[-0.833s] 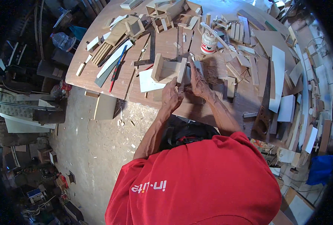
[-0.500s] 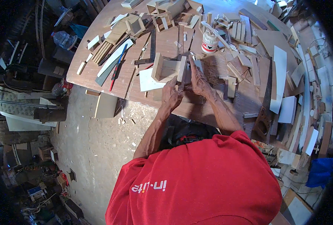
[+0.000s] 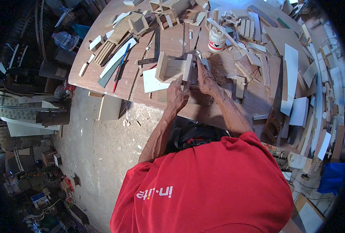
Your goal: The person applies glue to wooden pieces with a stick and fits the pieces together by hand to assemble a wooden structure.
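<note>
A U-shaped wooden assembly [image 3: 174, 70], with a flat base and two upright side boards, rests on the table in front of me. My left hand [image 3: 177, 94] is closed on the near end of its right side board. To the right of that board, my right hand [image 3: 206, 81] points away from me with its fingers stretched out, close to the board. Whether it touches the board I cannot tell. A small pale piece [image 3: 204, 63] shows by its fingertips, partly hidden. Under the assembly's left side lies a white sheet [image 3: 150, 82].
A white jar with a red band [image 3: 216, 40] stands beyond my right hand, near sawdust [image 3: 218, 66]. A dark try square [image 3: 157, 48] and a blue-and-red pen-like tool [image 3: 121, 68] lie left. Wood offcuts [image 3: 247, 30] and small wooden boxes [image 3: 167, 18] crowd the table's far side.
The view has shifted slightly. My left hand keeps its place on the assembly, and my right hand stays beside the right board with hardly any movement.
</note>
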`<state>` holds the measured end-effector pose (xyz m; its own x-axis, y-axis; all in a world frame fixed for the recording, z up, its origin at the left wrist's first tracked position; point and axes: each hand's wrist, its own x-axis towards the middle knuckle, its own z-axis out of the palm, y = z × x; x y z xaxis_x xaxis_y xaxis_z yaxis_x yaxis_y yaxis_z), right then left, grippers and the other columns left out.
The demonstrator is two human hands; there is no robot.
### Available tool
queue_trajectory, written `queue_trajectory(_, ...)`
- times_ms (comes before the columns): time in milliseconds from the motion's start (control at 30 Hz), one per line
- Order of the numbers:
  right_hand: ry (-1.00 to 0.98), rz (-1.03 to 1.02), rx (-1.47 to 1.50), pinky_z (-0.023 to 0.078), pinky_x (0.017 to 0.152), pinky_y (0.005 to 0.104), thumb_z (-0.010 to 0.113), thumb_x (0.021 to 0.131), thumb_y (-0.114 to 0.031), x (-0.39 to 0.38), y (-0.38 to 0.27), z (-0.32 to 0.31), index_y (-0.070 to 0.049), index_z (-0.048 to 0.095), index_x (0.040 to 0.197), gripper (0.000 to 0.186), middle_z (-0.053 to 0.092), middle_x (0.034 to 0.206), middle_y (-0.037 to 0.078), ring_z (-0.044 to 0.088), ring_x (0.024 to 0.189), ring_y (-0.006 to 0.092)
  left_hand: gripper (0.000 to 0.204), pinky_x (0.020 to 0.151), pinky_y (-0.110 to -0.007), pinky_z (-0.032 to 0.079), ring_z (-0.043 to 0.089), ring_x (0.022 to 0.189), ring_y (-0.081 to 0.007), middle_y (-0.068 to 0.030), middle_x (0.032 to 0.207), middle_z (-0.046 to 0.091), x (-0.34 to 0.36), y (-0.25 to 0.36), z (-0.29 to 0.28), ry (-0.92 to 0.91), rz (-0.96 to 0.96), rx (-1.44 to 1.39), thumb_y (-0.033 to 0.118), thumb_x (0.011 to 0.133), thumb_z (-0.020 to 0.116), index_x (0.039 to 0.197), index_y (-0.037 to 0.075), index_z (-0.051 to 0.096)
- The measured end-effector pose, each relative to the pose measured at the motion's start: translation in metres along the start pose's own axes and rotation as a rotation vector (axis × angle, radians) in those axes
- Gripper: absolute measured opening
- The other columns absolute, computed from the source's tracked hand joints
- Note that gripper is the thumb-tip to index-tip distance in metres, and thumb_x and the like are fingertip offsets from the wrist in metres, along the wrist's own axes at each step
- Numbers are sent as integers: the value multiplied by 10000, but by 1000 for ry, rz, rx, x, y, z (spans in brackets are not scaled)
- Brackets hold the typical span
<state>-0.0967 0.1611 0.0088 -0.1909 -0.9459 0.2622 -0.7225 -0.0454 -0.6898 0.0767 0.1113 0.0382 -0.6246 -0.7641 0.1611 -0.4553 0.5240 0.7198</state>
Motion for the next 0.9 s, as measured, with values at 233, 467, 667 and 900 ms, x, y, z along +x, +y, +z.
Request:
queue_trajectory(233, -69, 55, -10, 291, 1132, 455, 495, 738, 76, 1, 3, -3, 39, 32, 1513, 904, 276, 1474, 349, 365, 1334, 449, 386, 828, -388, 544, 681, 962, -297, -180, 1023, 697, -1, -3, -7, -17, -29, -74, 46, 868, 582, 1254, 34, 568)
queue_trajectory(467, 49, -115, -50, 298, 1127, 456, 534, 714, 73, 3, 14, 3, 21, 12, 1519, 961, 271, 1497, 312, 371, 1328, 454, 489, 847, -403, 544, 672, 1020, -302, -191, 1082, 685, 0, 5, -17, -80, -33, -137, 66, 871, 585, 1344, 6, 478)
queue_trajectory(667, -9, -55, -13, 305, 1132, 414, 574, 682, 73, 4, 7, -4, 20, 10, 1520, 1012, 269, 1510, 290, 356, 1348, 432, 314, 723, -435, 535, 693, 834, -358, -212, 898, 703, 14, 14, -9, -29, -2, 37, 212, 898, 639, 1127, -2, 619)
queue_trajectory(900, -115, -4, -139, 275, 1155, 378, 576, 673, 65, 0, 28, 6, 99, 25, 1491, 986, 215, 1527, 304, 306, 1392, 400, 250, 690, -461, 523, 669, 787, -416, -238, 847, 686, 17, 20, -4, 7, 25, 96, 183, 871, 646, 1034, -7, 640)
